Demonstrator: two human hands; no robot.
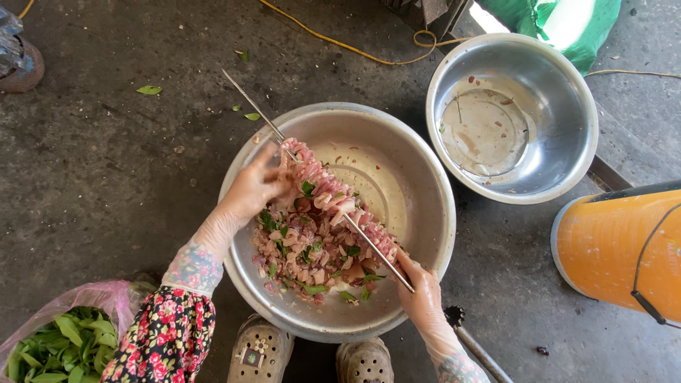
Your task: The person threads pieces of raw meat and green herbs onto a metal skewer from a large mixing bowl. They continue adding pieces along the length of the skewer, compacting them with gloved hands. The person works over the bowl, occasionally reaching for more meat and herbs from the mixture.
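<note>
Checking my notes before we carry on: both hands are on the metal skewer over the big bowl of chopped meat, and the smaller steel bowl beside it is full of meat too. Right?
Not quite. In the head view the smaller steel bowl is nearly empty, holding only a few scraps and a wet film. The rest stands: the left hand and the right hand are on the metal skewer over the big bowl of chopped meat.

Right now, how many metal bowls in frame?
2. The large bowl sits at centre, holding chopped meat under the left hand and right hand, which hold a skewer. The smaller bowl is upper right, nearly empty. None looks hidden.
</note>
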